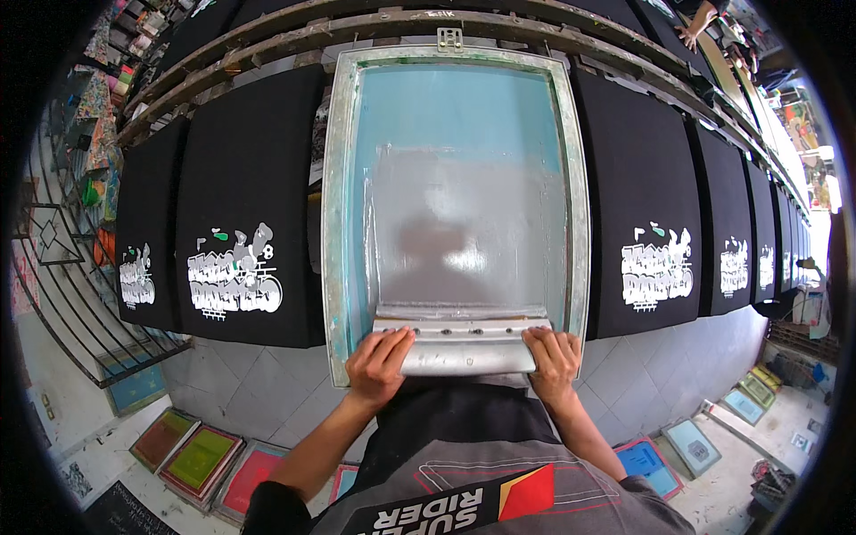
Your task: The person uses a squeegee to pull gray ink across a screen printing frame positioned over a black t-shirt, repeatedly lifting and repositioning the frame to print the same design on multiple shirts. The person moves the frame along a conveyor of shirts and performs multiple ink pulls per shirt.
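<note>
A screen printing frame [578, 205] lies in front of me, its mesh light blue at the far end and coated with glossy grey ink [464, 196] over the rest. Across the near end of the mesh rests a wide metal squeegee [468, 357], a ridge of ink along its blade. My left hand [379, 364] grips its left end with the fingers curled over the top. Around the right end my right hand [553, 358] is closed in the same way. Whatever lies under the frame is hidden.
Black shirts [250, 196] with white and grey prints lie in a row on both sides. A metal hinge clip [450, 39] sits at the frame's far edge, by a long rail [383, 27]. Coloured screens [201, 459] lean low behind me. Another person's hand [689, 37] shows at far right.
</note>
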The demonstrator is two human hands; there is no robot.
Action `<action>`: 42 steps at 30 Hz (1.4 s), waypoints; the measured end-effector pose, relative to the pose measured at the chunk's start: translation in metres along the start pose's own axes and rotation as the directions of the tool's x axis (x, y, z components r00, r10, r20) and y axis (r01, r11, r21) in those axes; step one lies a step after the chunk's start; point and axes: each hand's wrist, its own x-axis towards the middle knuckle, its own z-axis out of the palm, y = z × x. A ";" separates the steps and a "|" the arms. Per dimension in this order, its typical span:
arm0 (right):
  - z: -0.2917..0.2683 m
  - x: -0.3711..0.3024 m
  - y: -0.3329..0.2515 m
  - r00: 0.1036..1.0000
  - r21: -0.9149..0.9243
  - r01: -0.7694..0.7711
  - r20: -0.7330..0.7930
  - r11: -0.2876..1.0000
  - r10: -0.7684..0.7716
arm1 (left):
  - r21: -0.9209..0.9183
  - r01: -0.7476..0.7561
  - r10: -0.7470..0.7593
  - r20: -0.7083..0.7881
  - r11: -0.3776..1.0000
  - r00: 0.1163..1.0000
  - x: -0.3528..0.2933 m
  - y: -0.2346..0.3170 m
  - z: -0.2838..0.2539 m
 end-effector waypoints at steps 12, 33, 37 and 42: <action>0.021 0.231 0.108 0.982 -0.070 0.018 0.187 0.997 -0.005 | 0.111 -0.065 0.049 0.141 0.992 0.989 0.239 -0.085 0.015; 0.000 0.009 -0.003 0.999 0.038 0.031 -0.032 0.999 -0.029 | 0.006 -0.046 0.046 -0.028 0.999 0.999 0.002 0.001 -0.003; 0.021 0.071 0.033 0.997 0.022 0.067 -0.040 0.997 -0.066 | 0.033 -0.085 0.087 -0.071 0.996 0.994 0.067 -0.028 0.016; 0.035 0.168 0.081 0.994 0.047 0.072 -0.089 0.996 -0.067 | -0.002 -0.102 0.101 -0.089 0.995 0.991 0.167 -0.071 0.031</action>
